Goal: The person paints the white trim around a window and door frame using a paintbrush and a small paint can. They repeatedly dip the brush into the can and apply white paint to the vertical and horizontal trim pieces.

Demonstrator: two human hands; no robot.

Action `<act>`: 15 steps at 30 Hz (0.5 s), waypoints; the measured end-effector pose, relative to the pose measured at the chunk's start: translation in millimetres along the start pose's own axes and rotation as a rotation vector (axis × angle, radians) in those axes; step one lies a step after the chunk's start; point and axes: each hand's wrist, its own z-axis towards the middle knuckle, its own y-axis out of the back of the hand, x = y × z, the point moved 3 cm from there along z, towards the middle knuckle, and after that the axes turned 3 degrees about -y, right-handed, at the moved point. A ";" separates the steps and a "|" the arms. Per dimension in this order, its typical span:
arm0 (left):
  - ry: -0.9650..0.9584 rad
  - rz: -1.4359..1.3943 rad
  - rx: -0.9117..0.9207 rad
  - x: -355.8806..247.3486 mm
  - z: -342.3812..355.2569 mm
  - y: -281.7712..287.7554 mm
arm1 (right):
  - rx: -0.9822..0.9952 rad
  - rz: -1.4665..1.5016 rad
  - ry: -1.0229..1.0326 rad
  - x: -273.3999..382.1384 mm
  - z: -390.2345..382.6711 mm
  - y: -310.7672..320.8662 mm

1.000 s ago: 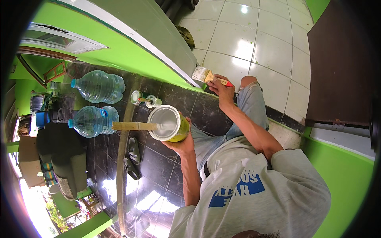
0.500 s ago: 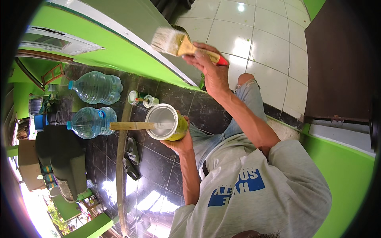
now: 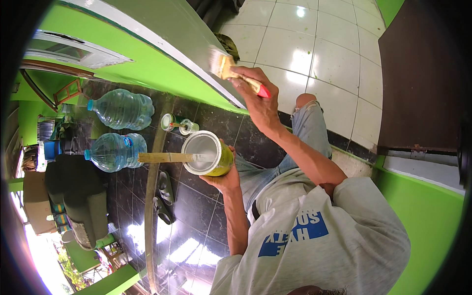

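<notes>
Because the left hand (image 3: 227,181) cups the yellow tin (image 3: 224,161), fingers curled partway round, the tin probably sits handy for the brush (image 3: 225,66). The right hand's (image 3: 262,104) fingers are closed round its handle (image 3: 257,85), before the grey panel (image 3: 167,32); whether the bristles (image 3: 215,59) touch is unclear. They look pale and blurred; the handle is tan, red-ended.

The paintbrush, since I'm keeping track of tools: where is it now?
At upper centre of the head view, the paintbrush is in the right hand, its blurred bristles by the grey panel.
</notes>
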 end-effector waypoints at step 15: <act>0.015 -0.062 -0.003 -3.7 1.8 -2.4 | -0.068 -0.131 0.139 9.8 9.2 -18.0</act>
